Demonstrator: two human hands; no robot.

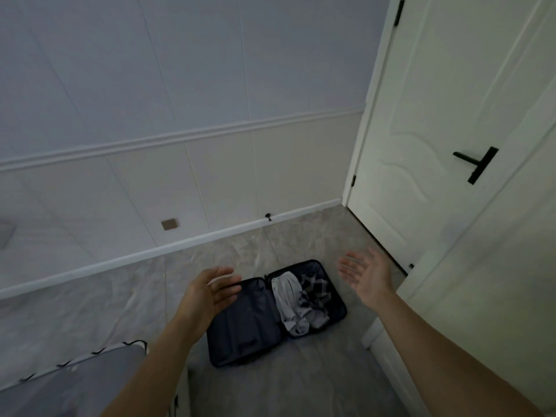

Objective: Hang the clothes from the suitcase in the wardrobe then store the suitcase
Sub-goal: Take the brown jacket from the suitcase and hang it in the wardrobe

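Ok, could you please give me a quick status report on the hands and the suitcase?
Left hand and right hand open, empty, above suitcase. Suitcase open flat on floor, clothes in right half. Nothing in the way.

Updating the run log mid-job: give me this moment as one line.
suitcase: open flat on floor | clothes: in its right half | left hand: open, empty | right hand: open, empty

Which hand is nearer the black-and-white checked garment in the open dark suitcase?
Right. The right hand hovers just right of the black-and-white checked garment; the left hand hovers by the open dark suitcase's other half, beyond the grey garment.
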